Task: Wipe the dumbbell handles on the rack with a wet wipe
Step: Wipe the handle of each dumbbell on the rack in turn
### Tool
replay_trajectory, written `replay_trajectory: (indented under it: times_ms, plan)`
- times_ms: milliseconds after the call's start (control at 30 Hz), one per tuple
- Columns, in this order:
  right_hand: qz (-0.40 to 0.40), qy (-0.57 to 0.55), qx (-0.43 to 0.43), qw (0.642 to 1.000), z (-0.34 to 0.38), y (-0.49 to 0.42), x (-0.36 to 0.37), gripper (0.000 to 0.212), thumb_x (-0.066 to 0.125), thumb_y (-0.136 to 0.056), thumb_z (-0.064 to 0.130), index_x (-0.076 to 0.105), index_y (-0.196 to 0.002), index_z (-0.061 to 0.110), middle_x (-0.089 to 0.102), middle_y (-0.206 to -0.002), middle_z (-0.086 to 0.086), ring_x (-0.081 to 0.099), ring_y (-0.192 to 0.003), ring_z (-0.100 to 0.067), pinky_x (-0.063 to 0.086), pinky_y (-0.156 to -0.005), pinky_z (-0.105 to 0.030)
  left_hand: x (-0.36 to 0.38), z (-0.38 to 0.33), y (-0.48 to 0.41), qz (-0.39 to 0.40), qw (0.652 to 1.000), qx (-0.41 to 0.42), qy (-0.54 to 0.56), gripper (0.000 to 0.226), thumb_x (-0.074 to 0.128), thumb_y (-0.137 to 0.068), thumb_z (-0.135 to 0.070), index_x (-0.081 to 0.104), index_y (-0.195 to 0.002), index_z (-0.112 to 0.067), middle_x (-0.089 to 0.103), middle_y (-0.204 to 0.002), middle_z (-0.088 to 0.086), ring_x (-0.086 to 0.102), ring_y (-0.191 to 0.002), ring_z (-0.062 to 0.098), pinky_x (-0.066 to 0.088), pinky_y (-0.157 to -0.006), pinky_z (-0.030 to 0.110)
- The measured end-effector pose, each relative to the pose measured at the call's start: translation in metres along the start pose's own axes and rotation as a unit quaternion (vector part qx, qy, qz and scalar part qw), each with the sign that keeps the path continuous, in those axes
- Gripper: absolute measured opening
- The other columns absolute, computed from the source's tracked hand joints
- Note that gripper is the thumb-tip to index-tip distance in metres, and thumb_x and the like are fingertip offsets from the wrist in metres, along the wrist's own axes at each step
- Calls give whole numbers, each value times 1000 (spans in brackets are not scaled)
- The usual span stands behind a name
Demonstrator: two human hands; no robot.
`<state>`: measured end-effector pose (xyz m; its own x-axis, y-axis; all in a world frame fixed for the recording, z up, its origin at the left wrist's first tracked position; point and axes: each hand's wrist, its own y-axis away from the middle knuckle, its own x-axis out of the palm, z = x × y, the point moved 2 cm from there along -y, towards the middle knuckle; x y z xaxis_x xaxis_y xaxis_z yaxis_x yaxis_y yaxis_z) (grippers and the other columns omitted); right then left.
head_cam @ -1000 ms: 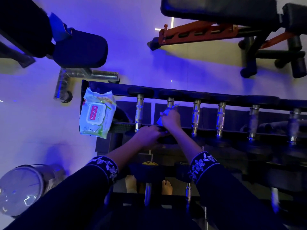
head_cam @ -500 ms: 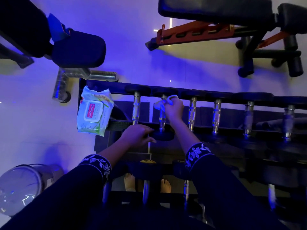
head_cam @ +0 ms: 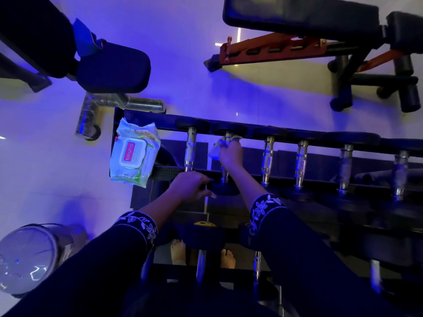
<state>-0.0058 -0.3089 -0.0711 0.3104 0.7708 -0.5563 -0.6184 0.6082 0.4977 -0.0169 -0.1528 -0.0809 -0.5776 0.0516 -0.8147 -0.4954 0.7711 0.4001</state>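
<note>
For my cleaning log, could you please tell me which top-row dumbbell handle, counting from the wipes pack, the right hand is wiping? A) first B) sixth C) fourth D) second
D: the right hand wraps the wet wipe round the second handle, one past the first handle beside the wipes pack.

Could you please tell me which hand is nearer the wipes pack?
Left. The left hand, holding a dumbbell, is right of the wet wipes pack; the right hand grips a wet wipe farther right.
</note>
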Motion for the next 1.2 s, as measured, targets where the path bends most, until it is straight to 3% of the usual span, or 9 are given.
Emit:
replay_trajectory:
  times_ms: [133, 200, 267, 400, 533, 733, 933, 1067, 1200]
  plan:
    - [23, -24, -4, 999, -25, 17, 0, 25, 45, -98, 13, 48, -117, -3, 55, -112, -20, 54, -104, -30, 33, -71, -24, 2, 2, -2, 0, 1000, -2, 3, 60, 63, -84, -58, 60, -133, -22, 65, -127, 1, 60, -117, 24, 49, -86, 36]
    - [32, -49, 7, 998, -45, 17, -3, 11, 45, -97, 11, 54, -94, 6, 54, -89, -10, 51, -83, -23, 31, -64, -25, 3, 3, -2, 2, 1000, -6, -1, 63, 62, -83, -62, 60, -133, -24, 64, -129, -1, 59, -119, 22, 49, -88, 34]
    - [17, -94, 43, 995, -55, 6, -10, 27, 43, -93, 0, 49, -70, 13, 47, -67, -3, 45, -63, -17, 31, -54, -26, 5, 5, -3, -1, 1000, -7, 0, 64, 61, -82, -64, 59, -134, -26, 63, -130, -2, 59, -120, 21, 48, -88, 33]
    - [59, -269, 137, 952, -44, -13, -24, 31, 44, -94, 1, 51, -78, 26, 52, -71, 8, 55, -45, 8, 43, -43, -9, 5, 5, -3, -3, 1000, 0, -1, 63, 61, -83, -63, 59, -134, -25, 63, -132, -3, 58, -121, 20, 47, -87, 32]
    - [101, -342, 228, 906, -26, -19, -16, 30, 33, -95, 17, 62, -92, 8, 69, -67, -10, 67, -52, -26, 53, -44, -44, 4, 5, -3, -6, 1000, 1, 4, 65, 62, -82, -63, 60, -133, -23, 63, -132, -4, 57, -121, 19, 46, -87, 32]
    - [135, -390, 216, 885, -36, -4, -13, 30, 38, -73, 31, 58, -82, 10, 60, -61, -6, 55, -51, -25, 48, -55, -29, 4, 5, -3, -6, 1000, 7, -2, 66, 59, -83, -65, 57, -135, -25, 61, -134, -5, 56, -123, 17, 48, -88, 32]
    - [111, -392, 151, 901, -15, -23, -21, 15, 37, -54, 16, 31, -41, 14, 29, -42, -7, 26, -49, -22, 41, -61, -35, 3, 5, -2, -3, 1000, 10, -9, 65, 58, -84, -64, 57, -136, -24, 61, -135, -4, 56, -123, 19, 48, -89, 33]
    - [161, -310, 93, 932, -31, 14, -24, 29, 30, -60, -12, 41, -45, 11, 39, -46, -5, 37, -44, -18, 29, -52, -27, 4, 5, -2, -6, 1000, 7, -5, 65, 60, -84, -63, 58, -135, -24, 62, -132, -2, 57, -121, 21, 48, -88, 33]
    - [107, -156, 46, 981, -54, 11, -30, 18, 49, -82, -9, 54, -75, 7, 61, -73, -9, 61, -68, -22, 52, -61, -35, 4, 4, -1, -5, 1000, 11, -15, 64, 58, -85, -63, 56, -137, -24, 61, -134, -2, 56, -123, 20, 48, -89, 33]
